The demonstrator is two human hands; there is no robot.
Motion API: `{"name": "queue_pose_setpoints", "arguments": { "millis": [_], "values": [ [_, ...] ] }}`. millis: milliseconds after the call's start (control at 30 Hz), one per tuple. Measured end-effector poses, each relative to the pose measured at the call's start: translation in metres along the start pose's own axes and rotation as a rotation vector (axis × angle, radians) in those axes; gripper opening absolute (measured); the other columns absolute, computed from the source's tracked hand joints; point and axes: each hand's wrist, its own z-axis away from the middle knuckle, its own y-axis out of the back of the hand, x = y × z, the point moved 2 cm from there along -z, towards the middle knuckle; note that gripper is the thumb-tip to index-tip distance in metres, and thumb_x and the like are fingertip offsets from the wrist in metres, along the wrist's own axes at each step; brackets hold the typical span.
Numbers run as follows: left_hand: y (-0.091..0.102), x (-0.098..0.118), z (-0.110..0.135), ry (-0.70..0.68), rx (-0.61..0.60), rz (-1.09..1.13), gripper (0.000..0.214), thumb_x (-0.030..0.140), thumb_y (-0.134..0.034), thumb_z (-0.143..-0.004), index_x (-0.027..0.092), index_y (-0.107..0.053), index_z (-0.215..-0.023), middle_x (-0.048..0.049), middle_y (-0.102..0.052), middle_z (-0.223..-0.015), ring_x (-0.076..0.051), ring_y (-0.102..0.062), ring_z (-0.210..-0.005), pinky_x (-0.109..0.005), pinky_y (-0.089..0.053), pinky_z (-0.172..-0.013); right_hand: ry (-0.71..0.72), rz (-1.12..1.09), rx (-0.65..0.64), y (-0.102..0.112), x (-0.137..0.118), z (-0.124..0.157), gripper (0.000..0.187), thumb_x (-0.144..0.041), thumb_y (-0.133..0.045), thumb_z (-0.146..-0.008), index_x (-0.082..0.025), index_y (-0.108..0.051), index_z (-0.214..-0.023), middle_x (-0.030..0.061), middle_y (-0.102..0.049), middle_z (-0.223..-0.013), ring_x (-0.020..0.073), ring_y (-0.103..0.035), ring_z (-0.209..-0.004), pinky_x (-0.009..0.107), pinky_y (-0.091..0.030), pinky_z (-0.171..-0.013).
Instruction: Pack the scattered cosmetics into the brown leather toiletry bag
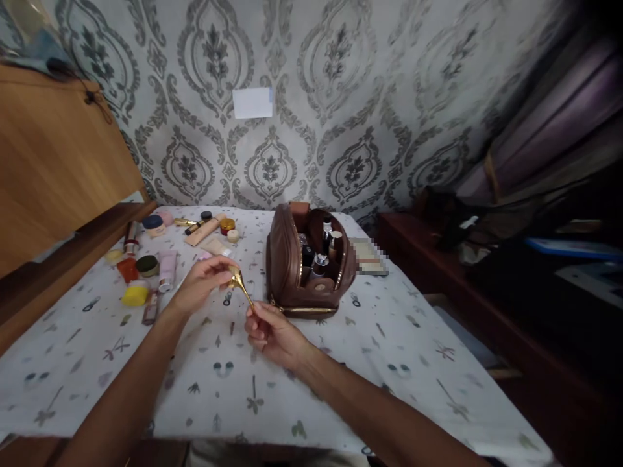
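Note:
A small gold tool (239, 284) with a thin stem is held between both my hands above the table. My left hand (202, 283) pinches its wider gold head. The lower end of the stem is gripped in the closed fingers of my right hand (270, 333). Just right of the hands stands a brown leather cosmetic bag (285, 259), unzipped, with several bottles (325, 250) upright inside it.
Several jars, tubes and a yellow lid (135, 296) lie scattered at the table's far left on the white patterned cloth (389, 337). A flat palette (368, 257) lies behind the bag. A wooden headboard (53, 162) rises at left; dark furniture stands at right.

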Motion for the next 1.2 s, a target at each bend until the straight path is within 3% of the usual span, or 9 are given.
{"name": "queue_pose_setpoints", "arguments": {
  "millis": [167, 267, 567, 733, 933, 1200],
  "values": [
    [-0.009, 0.020, -0.001, -0.089, 0.212, 0.102, 0.029, 0.036, -0.084, -0.066, 0.017, -0.072, -0.085, -0.0008, -0.062, -0.074, -0.009, -0.051, -0.059, -0.019, -0.039, -0.048, 0.004, -0.009, -0.019, -0.001, -0.001, 0.003, 0.046, -0.047, -0.092, -0.055, -0.015, -0.064, -0.072, -0.0055, -0.053, -0.052, 0.0031, -0.033, -0.044, 0.019, -0.015, -0.044],
    [-0.022, 0.038, -0.004, -0.186, 0.271, 0.124, 0.025, 0.033, -0.082, -0.068, 0.019, -0.070, -0.084, 0.0003, -0.061, -0.075, -0.009, -0.051, -0.060, -0.019, -0.041, -0.049, 0.000, 0.012, -0.035, -0.002, -0.001, 0.004, 0.044, -0.045, -0.091, -0.057, -0.015, -0.064, -0.074, -0.0054, -0.054, -0.053, 0.0033, -0.033, -0.044, 0.019, -0.015, -0.044],
    [-0.096, 0.086, -0.028, -0.534, 0.121, -0.426, 0.007, 0.022, -0.067, -0.084, 0.019, -0.065, -0.089, 0.0000, -0.068, -0.085, -0.013, -0.062, -0.079, -0.023, -0.046, -0.065, -0.012, 0.044, -0.014, -0.003, -0.002, 0.005, 0.044, -0.042, -0.093, -0.054, -0.014, -0.065, -0.074, -0.0050, -0.056, -0.053, 0.0039, -0.038, -0.045, 0.019, -0.018, -0.044],
    [-0.131, 0.082, -0.046, -0.548, 0.082, -0.789, 0.003, 0.021, -0.064, -0.087, 0.020, -0.062, -0.089, 0.0011, -0.067, -0.081, -0.015, -0.061, -0.077, -0.025, -0.044, -0.067, -0.012, 0.058, -0.044, -0.002, -0.001, 0.004, 0.042, -0.043, -0.091, -0.056, -0.015, -0.064, -0.073, -0.0047, -0.056, -0.053, 0.0040, -0.036, -0.043, 0.019, -0.016, -0.044],
    [-0.158, 0.073, -0.057, -0.545, 0.066, -1.192, 0.011, 0.030, -0.062, -0.092, 0.020, -0.062, -0.096, -0.0025, -0.069, -0.087, -0.022, -0.062, -0.088, -0.031, -0.045, -0.073, -0.005, 0.033, -0.046, 0.001, 0.002, 0.003, 0.040, -0.038, -0.090, -0.056, -0.016, -0.059, -0.066, -0.0037, -0.058, -0.054, 0.0043, -0.037, -0.044, 0.020, -0.018, -0.044],
    [-0.177, 0.073, -0.061, -0.507, -0.017, -1.349, 0.017, 0.031, -0.058, -0.095, 0.017, -0.062, -0.103, -0.0072, -0.071, -0.092, -0.025, -0.060, -0.097, -0.033, -0.047, -0.079, -0.015, -0.003, 0.022, 0.002, 0.003, 0.004, 0.031, -0.026, -0.087, -0.054, -0.015, -0.060, -0.064, -0.0047, -0.057, -0.052, 0.0042, -0.036, -0.045, 0.020, -0.019, -0.045]
  ]
}}
